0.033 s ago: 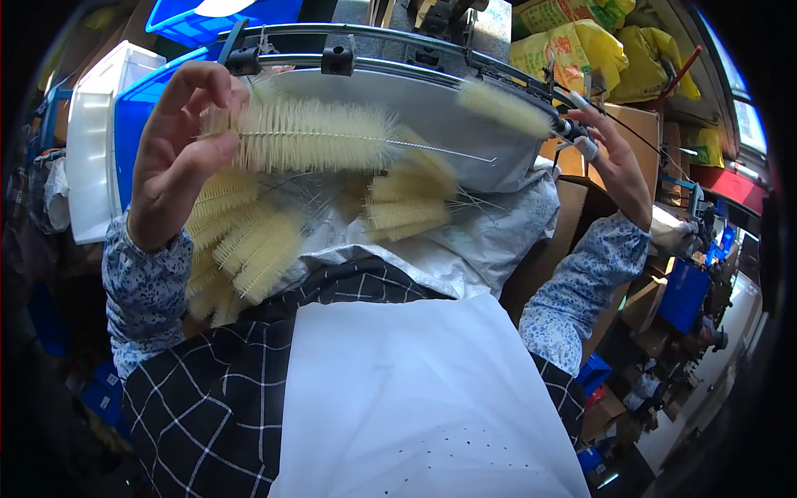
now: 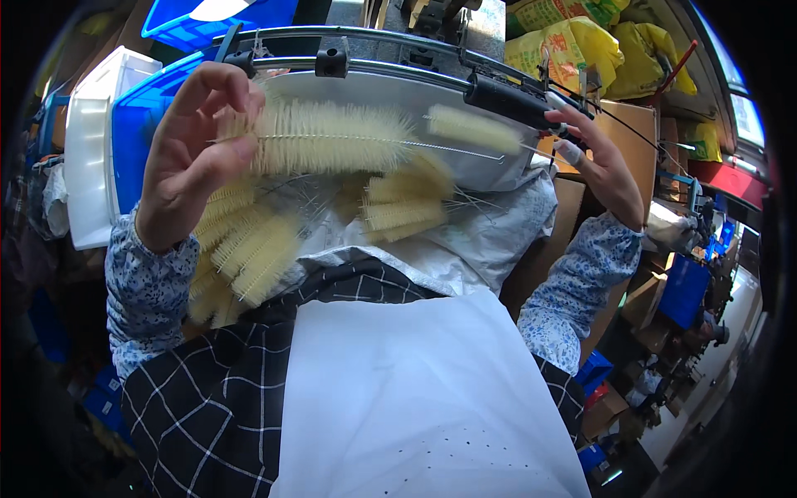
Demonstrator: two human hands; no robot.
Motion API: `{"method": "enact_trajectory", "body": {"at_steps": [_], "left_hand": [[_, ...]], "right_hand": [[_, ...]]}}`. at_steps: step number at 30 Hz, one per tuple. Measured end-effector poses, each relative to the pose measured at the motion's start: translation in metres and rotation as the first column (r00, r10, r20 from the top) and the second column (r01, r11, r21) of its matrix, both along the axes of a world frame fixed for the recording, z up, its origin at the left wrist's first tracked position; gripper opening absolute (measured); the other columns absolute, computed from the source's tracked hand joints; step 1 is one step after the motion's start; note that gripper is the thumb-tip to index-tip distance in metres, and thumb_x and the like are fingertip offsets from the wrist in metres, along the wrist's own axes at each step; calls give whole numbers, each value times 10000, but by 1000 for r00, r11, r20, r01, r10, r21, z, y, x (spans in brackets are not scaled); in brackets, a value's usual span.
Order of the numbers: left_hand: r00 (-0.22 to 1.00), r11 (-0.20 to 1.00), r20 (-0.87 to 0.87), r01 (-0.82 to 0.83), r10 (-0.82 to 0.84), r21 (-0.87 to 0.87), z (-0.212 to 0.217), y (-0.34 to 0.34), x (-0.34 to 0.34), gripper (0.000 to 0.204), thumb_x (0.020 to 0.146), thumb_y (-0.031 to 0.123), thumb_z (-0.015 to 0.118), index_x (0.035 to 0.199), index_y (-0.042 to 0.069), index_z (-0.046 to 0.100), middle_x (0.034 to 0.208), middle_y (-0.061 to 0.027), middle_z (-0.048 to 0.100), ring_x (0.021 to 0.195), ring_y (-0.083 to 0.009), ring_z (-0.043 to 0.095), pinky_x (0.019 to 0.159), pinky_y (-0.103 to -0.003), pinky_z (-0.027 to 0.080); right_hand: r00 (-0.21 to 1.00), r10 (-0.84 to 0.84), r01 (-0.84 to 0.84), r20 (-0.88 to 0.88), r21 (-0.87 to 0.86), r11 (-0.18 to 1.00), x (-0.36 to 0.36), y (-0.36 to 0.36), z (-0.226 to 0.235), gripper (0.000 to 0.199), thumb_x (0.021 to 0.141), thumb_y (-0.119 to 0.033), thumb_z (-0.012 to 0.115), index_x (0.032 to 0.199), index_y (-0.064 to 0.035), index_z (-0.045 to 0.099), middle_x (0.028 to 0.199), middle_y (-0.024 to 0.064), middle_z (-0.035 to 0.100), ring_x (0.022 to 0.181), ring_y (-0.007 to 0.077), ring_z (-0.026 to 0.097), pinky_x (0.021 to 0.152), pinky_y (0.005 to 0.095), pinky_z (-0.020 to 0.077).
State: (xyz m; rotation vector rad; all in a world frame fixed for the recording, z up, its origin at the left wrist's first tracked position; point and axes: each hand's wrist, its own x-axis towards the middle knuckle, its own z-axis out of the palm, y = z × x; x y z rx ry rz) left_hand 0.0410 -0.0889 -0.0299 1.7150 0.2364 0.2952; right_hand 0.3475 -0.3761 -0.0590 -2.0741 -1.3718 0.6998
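My left hand (image 2: 195, 153) pinches the bristly left end of a large cream bottle brush (image 2: 332, 137). Its twisted wire stem points right and ends in a small hook. On the right, my right hand (image 2: 602, 153), with white wrapping on its fingers, is closed at the wire stem of a narrower bottle brush (image 2: 473, 129); the fingertips are partly hidden. These fingers are close to the end of a black cylinder (image 2: 510, 100) on the metal rail (image 2: 390, 68). Below my left hand lie several brushes (image 2: 257, 249), and a second bunch (image 2: 407, 199) lies mid-lap on white sacking (image 2: 498, 236).
Blue bins (image 2: 149, 116) and a white bin (image 2: 95, 149) stand at the left. Yellow sacks (image 2: 573, 54) lie at the back right above a cardboard box (image 2: 635, 133). A white cloth (image 2: 415, 390) covers my lap over a checked garment.
The narrower brush has shifted left and slightly down, away from the cylinder's end, its wire stem now showing. The black cylinder shows more fully. My left hand moved slightly right with its brush.
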Motion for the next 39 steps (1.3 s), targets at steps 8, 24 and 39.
{"method": "enact_trajectory", "body": {"at_steps": [8,24,39], "left_hand": [[956,960,-113,276,-269,54,-14,-35,21,387,764,39,628,1089,44,419,1006,-58,461,870,-119,504,773,-262,425],[726,814,-639,196,255,547,-27,23,-92,520,709,84,654,1177,71,428,1023,-141,507,910,-268,528,742,-325,446],[927,981,-319,-187,196,58,-10,23,-82,319,744,81,587,1030,55,447,871,6,430,816,-69,442,684,-213,355]], "right_hand": [[796,248,-106,-552,276,955,-136,86,-22,340,854,-229,561,1122,-33,489,939,148,590,868,275,570,767,334,448],[611,-417,315,673,276,908,41,104,-101,305,759,-144,538,1041,-241,601,842,14,573,826,241,519,725,385,403],[595,-330,172,733,285,943,61,110,-109,441,755,-56,548,1127,-292,531,1012,-21,534,1027,215,439,864,404,313]]}}
